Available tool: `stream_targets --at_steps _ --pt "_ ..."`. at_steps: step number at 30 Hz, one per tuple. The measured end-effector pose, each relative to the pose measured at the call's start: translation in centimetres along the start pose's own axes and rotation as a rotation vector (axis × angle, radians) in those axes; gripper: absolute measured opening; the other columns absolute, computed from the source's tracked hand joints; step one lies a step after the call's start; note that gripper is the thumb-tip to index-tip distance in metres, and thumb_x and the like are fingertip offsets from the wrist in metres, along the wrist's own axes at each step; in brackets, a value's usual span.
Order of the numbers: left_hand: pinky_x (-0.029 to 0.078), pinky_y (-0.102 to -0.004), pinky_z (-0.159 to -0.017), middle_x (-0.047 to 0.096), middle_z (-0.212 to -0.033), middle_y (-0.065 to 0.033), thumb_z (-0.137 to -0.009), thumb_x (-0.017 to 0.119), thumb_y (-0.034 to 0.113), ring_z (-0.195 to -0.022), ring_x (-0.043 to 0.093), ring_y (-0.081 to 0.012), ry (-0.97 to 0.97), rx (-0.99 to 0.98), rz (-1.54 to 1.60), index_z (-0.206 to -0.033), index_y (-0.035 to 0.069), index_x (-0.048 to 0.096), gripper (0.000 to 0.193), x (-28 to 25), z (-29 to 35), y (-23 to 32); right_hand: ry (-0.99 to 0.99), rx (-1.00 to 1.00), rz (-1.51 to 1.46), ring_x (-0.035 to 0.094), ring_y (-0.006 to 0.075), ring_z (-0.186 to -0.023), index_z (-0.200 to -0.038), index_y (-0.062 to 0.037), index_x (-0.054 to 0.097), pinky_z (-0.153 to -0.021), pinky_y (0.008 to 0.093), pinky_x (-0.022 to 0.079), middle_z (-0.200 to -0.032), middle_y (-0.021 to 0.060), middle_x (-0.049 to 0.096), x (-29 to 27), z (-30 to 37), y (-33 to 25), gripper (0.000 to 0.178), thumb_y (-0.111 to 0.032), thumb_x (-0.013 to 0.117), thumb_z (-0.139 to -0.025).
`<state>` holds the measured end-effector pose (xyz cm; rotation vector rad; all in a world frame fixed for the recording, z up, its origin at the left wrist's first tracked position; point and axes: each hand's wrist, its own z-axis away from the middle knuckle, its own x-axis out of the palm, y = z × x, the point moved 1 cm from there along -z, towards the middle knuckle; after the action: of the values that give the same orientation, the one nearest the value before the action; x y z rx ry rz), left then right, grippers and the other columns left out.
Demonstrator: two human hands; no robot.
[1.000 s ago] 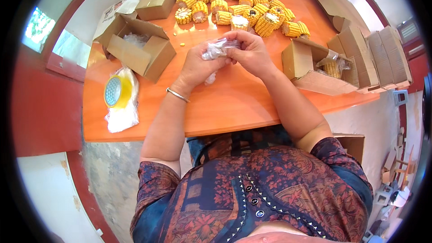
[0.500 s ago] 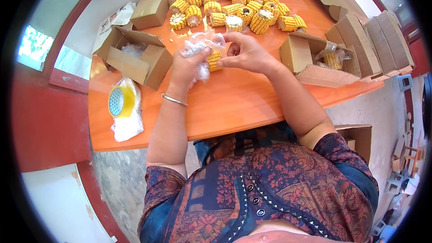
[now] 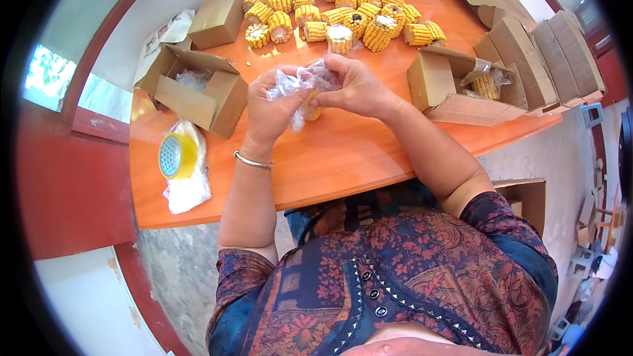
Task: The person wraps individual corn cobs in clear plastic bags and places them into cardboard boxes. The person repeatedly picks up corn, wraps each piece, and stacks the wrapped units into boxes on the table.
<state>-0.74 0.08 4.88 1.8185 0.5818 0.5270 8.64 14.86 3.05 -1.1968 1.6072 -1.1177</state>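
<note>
Over the middle of the orange table (image 3: 343, 151), my left hand (image 3: 269, 111) and my right hand (image 3: 359, 91) meet around a crumpled clear plastic bag (image 3: 290, 84). Both hands are closed on it, thumbs pinching toward each other. A bit of yellow corn cob piece (image 3: 315, 113) shows beneath the fingers; the rest is hidden by the hands and plastic, so I cannot tell whether it is fully inside the bag. Beyond my hands, several cut corn cob pieces (image 3: 379, 33) lie in a loose group.
On the left stands an open cardboard box (image 3: 224, 102) with clear plastic inside. Nearer, a yellow tape roll (image 3: 188, 156) rests on white plastic bags (image 3: 186, 194). To the right, an open box (image 3: 478, 109) holds wrapped corn (image 3: 486, 86), beside more cardboard boxes (image 3: 557, 53).
My right hand has closed in and now grips the bag beside my left hand. The corn piece, plainly visible before, is now mostly covered.
</note>
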Motion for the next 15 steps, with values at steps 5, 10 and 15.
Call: stream_targets --at_steps 5,10,15 --pt "0.048 -0.0207 -0.060 0.067 -0.087 -0.0026 -0.079 0.070 0.000 -0.072 0.059 -0.0056 -0.074 0.001 0.029 -0.097 0.001 0.066 0.019 -0.8 0.2 0.6 0.067 0.052 -0.054 0.057 0.0063 -0.075 -0.108 -0.0005 0.061 -0.065 0.0231 0.049 -0.087 0.0011 0.063 1.1 0.3 -0.7 0.029 -0.005 0.070 -0.082" --pt "0.042 -0.0187 -0.052 0.067 -0.087 -0.0044 -0.084 0.069 0.011 -0.062 0.054 -0.0042 0.099 -0.113 0.172 -0.106 0.002 0.064 0.025 -1.2 -0.7 0.8 0.149 0.132 -0.258 0.058 0.0089 -0.068 -0.098 -0.0019 0.066 -0.057 0.0229 0.048 -0.082 0.0038 0.064 -0.3 -0.1 -0.3 0.012 -0.003 0.063 -0.087" --pt "0.041 -0.0207 -0.045 0.066 -0.086 -0.0090 -0.090 0.060 0.045 -0.053 0.052 -0.0057 -0.080 -0.541 0.201 -0.109 0.000 0.060 0.049 -2.0 -1.1 -2.8 0.094 0.005 -0.500 0.059 0.0122 -0.071 -0.099 -0.0026 0.065 -0.060 0.0260 0.048 -0.085 0.0063 0.064 -1.0 -0.3 -0.6 0.012 -0.004 0.062 -0.088"
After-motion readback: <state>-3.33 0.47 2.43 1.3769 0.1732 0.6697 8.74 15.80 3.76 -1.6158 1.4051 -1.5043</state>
